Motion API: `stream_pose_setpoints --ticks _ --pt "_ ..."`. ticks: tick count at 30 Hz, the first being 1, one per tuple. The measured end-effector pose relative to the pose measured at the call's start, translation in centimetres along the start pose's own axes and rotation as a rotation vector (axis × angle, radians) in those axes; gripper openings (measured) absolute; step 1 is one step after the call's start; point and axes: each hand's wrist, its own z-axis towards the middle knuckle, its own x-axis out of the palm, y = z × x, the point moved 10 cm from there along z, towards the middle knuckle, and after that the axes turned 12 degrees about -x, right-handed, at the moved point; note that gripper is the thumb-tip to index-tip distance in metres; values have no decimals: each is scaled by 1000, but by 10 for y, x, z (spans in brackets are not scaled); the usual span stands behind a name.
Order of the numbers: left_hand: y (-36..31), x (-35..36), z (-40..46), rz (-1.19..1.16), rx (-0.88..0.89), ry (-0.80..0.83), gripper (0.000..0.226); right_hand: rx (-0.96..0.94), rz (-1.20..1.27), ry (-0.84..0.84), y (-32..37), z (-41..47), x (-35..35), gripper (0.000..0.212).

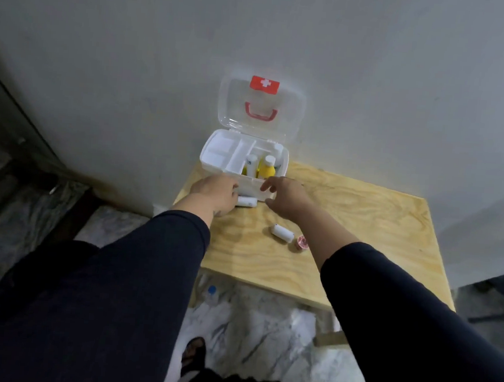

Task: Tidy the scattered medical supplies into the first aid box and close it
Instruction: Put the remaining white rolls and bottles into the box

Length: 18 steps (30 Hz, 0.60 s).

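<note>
White roll [246, 201] is gripped by left hand [214, 192] beside open first aid box [217, 153]; right hand [286, 197] is held relaxed, empty, above desk [363, 217].

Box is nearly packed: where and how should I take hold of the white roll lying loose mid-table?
Pinch the white roll across its middle, coming from above. It lies on its side on the table, both long sides free; the pink tape roll crowds its right end.

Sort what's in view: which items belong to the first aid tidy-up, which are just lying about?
Job: first aid box, lid open; two yellow bottles inside; white roll by left hand; second white roll; pink tape spool; right hand.

Lying about: blue-capped bottle on the floor; wooden table.
</note>
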Motion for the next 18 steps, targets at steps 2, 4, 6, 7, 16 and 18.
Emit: stream_pose_setpoints --ticks 2,4,6,7,16,18 --pt "7 18 -8 -11 -30 19 34 7 -15 52 -11 -8 20 33" --pt "17 39 -15 -18 -69 37 36 18 -43 106 -23 -14 41 34" --pt "27 59 -20 -29 -101 58 38 42 -84 156 -35 -19 63 36" --pt "32 69 -22 -33 -110 68 39 54 -111 173 -41 -22 71 37" --pt "66 109 -35 -74 -174 105 34 -34 -266 89 -34 -16 100 39" --pt "72 106 -34 -87 -182 95 36 -96 -246 78 -16 -7 106 35"
